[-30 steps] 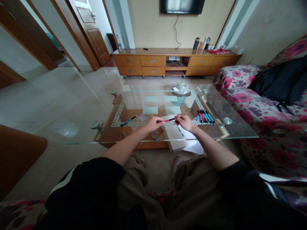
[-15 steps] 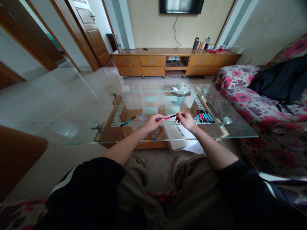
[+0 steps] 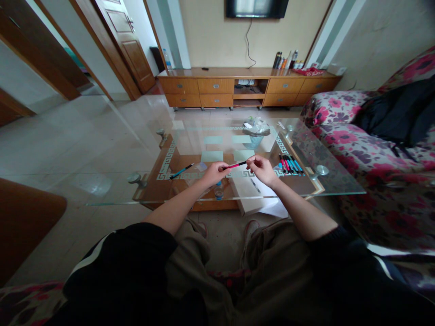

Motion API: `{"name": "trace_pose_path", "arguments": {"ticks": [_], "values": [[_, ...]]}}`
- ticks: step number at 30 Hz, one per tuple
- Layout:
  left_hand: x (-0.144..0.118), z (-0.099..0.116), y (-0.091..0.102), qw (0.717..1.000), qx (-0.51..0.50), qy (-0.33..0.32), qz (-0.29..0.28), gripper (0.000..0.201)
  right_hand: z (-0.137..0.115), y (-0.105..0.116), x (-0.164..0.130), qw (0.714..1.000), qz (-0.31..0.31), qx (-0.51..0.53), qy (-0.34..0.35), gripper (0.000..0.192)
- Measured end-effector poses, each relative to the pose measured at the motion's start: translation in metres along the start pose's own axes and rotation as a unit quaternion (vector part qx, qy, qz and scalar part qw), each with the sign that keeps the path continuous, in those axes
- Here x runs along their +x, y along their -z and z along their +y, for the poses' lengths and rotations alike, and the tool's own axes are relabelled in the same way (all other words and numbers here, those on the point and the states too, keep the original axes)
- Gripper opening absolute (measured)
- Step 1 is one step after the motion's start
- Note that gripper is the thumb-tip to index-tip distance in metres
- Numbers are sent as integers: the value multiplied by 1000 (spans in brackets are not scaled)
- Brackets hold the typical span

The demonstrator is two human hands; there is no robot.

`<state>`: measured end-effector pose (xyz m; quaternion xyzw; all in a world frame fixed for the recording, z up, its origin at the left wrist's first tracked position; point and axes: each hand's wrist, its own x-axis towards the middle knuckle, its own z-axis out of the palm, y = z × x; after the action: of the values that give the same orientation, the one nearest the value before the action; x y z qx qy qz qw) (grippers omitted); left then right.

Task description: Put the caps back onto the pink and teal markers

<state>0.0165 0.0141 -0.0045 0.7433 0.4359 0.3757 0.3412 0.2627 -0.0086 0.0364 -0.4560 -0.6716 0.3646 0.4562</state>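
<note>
A pink and black pen (image 3: 235, 165) is held up over the glass coffee table (image 3: 115, 192), pointing slightly up to the right. My left hand (image 3: 216, 172) pinches its pink end. At the black end, the fingers of my right hand (image 3: 261, 168) are closed on the pen. Left of my hands a blue and black pen (image 3: 181, 171) lies slantwise on the glass. To the right, several pink, blue and black pens (image 3: 291, 165) lie side by side in a row.
Under the glass are a white box (image 3: 249, 201), a small bottle (image 3: 219, 191) and a mesh waste bin (image 3: 255, 139) holding a bag. A flowered sofa (image 3: 336, 136) with a black backpack (image 3: 401, 113) stands at the right. A wooden cabinet (image 3: 217, 86) runs along the far wall.
Both hands have shifted a little to the left with the pink and black pen between them. The other pens lie as before.
</note>
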Motion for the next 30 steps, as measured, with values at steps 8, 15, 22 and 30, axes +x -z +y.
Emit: {"name": "trace_pose_path", "arguments": {"ticks": [8, 15, 22, 30], "values": [[-1, 1, 3, 999, 29, 23, 20, 32, 0, -4, -1, 999, -21, -19, 30, 38], [0, -1, 3, 999, 25, 22, 22, 27, -2, -4, -2, 998, -18, -54, 8, 39], [1, -2, 5, 999, 17, 21, 40, 24, -2, -4, -2, 998, -24, -48, 29, 36], [-3, 11, 7, 999, 25, 20, 15, 24, -1, -4, -2, 998, -22, -49, 21, 35]]}}
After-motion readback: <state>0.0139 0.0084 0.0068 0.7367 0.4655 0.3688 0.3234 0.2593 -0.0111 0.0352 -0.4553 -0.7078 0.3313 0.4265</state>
